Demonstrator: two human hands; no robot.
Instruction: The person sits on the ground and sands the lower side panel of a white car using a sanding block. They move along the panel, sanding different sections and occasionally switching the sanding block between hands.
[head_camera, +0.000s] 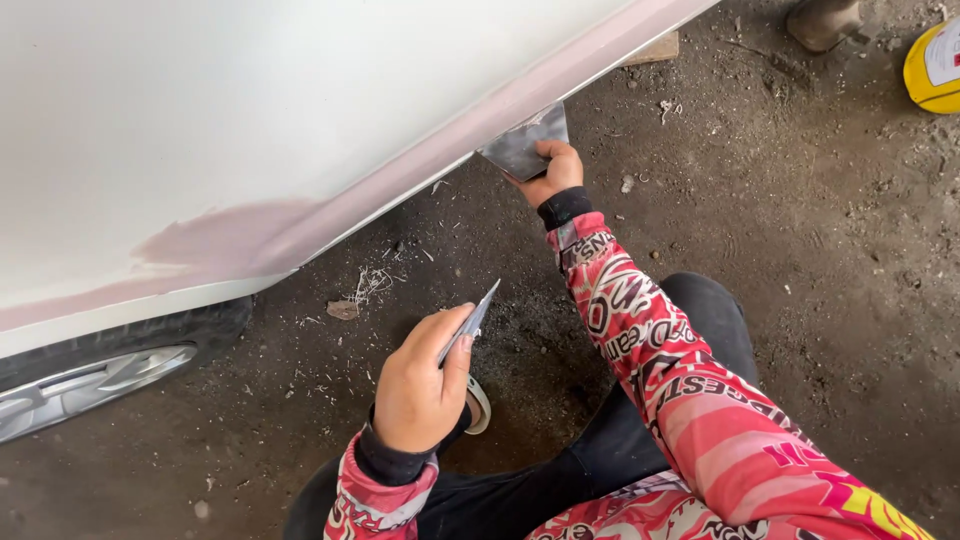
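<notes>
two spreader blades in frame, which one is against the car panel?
The blade in the right hand, pressed to the pink-filled lower edge of the panel. The left hand's blade is clear of it.

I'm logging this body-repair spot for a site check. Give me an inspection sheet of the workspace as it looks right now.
Surface: white car panel with a pinkish filler strip along its lower edge, widening to a patch near the wheel.
Job's things: a flat metal spreader set against the strip; a second thin blade held away from the car.
Clutter: dirt floor strewn with chips and scraps; a wood piece under the panel edge.
Hands: right hand grips the spreader; left hand grips the blade.
Cables: nothing seen.
Surroundings: a yellow container at the top right; a tape roll, partly hidden by the left hand.
</notes>
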